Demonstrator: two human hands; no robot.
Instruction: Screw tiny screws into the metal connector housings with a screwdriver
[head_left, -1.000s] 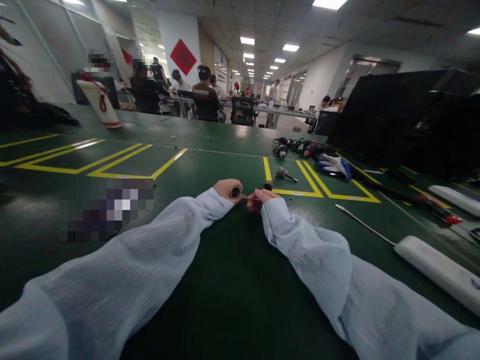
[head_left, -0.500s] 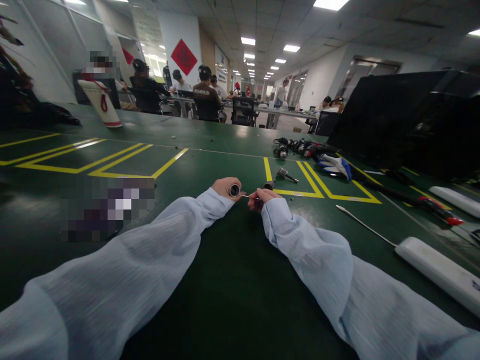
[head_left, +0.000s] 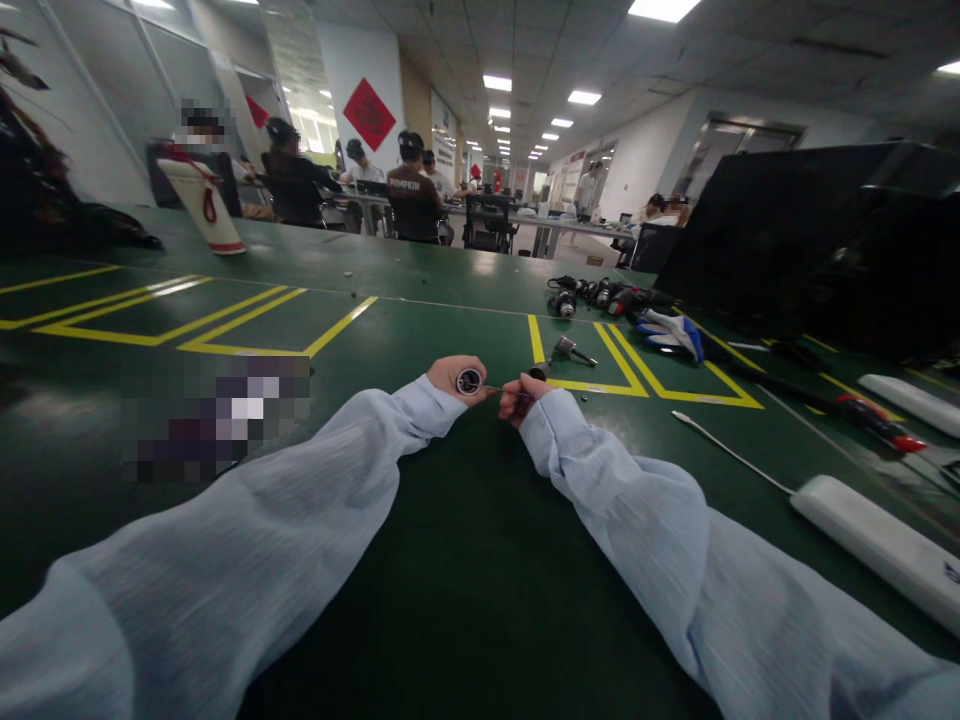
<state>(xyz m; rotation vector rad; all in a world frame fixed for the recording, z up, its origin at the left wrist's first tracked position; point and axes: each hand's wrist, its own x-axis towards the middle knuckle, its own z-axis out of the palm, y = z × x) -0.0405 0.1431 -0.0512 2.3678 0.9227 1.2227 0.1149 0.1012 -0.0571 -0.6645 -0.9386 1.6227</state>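
One view only for me: head-worn, wide-angle, facing forward and down along two pale blue sleeves (head_left: 300,520). Left hand (head_left: 450,374) and right hand (head_left: 521,398) sit mid-frame, far out at the sleeve ends, so the small round metal part (head_left: 469,381) in the left reads tiny. Dark green yellow-lined table (head_left: 465,580) fills the lower half, open hall (head_left: 645,150) above.

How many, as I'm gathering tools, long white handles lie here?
2, both to the right: the near white handle with a thin rod, and the far white handle beyond the red-tipped tool. Others may be hidden.
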